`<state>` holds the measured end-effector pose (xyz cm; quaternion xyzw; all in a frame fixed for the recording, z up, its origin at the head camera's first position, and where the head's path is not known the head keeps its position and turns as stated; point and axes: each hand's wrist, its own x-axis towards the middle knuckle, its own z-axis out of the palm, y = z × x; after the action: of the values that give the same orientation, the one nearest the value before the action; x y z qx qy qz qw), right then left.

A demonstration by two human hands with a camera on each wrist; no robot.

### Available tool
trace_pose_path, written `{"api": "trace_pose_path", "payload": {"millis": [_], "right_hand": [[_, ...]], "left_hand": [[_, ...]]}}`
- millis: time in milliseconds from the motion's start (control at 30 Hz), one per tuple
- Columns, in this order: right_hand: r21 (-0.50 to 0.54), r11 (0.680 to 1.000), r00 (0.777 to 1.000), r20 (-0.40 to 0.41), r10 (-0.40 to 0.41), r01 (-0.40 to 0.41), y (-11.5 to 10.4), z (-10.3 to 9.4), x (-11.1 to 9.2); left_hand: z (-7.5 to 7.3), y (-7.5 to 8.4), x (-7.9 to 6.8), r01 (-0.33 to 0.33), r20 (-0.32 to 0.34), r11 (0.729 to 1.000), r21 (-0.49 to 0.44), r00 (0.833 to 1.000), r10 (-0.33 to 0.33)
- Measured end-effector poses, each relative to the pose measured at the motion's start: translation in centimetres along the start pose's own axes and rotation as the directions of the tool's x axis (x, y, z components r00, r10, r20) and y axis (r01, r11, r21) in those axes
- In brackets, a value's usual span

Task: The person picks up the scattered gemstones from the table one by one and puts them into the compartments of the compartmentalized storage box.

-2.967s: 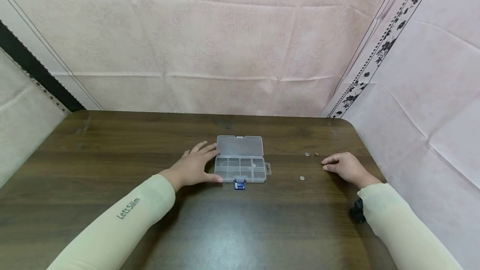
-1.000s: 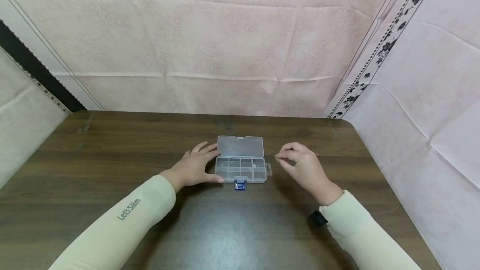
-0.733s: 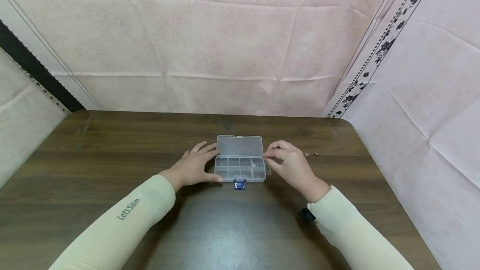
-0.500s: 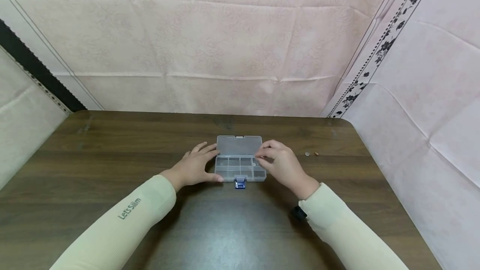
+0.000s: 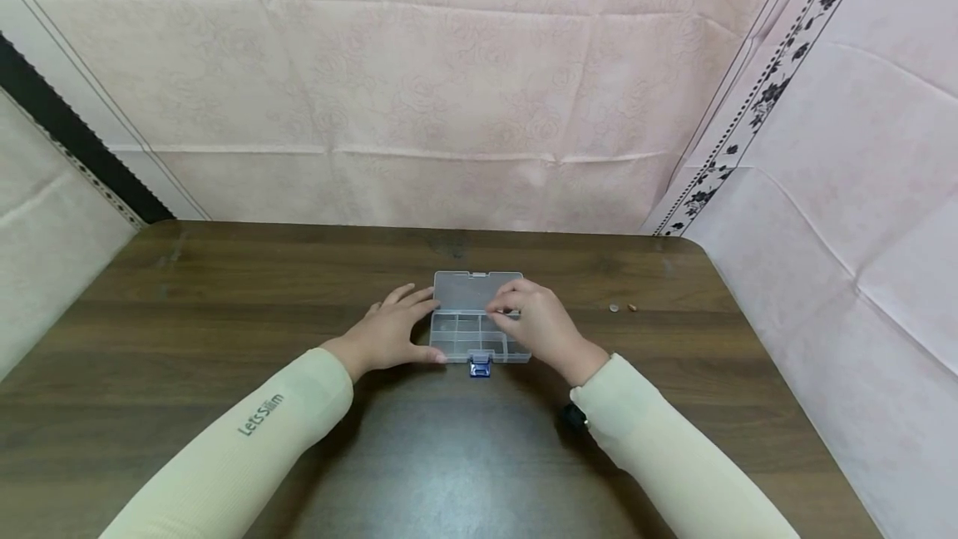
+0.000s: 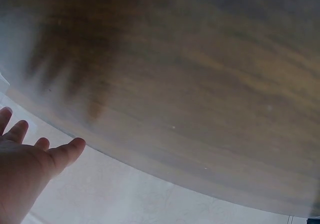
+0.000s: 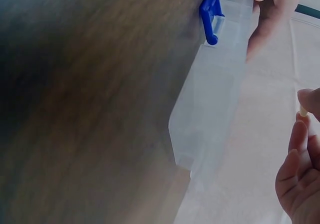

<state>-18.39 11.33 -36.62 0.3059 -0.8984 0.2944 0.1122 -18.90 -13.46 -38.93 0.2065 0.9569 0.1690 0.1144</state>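
A clear plastic compartment box [image 5: 470,335] lies in the middle of the wooden table [image 5: 224,314], its lid [image 5: 467,289] folded back and a blue latch [image 5: 479,368] at its front. My left hand [image 5: 385,331] rests against the box's left end with straight fingers, thumb near the front corner. My right hand [image 5: 527,318] hovers over the box's right compartments with curled fingers. In the right wrist view its fingertips [image 7: 300,149] pinch a small pale piece [image 7: 303,112] above the box [image 7: 215,114], near the latch [image 7: 210,16].
Two small pieces [image 5: 614,307] [image 5: 632,307] lie on the table to the right of the box. Pink cloth walls close in the back and both sides. The left wrist view shows the left hand [image 6: 30,169] and blurred tabletop [image 6: 200,84].
My right hand came from the table's right side, where one small piece is now gone, leftward to above the box. The left hand and the box stayed still.
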Motion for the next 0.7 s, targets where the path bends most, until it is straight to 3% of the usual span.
{"api": "trace_pose_path", "payload": {"millis": [700], "right_hand": [[-0.004, 0.999, 0.986, 0.162, 0.043, -0.043, -0.7, 2.1, 1.7]], "left_hand": [[-0.2, 0.1, -0.2, 0.002, 0.013, 1.0, 0.0, 1.0, -0.002]]}}
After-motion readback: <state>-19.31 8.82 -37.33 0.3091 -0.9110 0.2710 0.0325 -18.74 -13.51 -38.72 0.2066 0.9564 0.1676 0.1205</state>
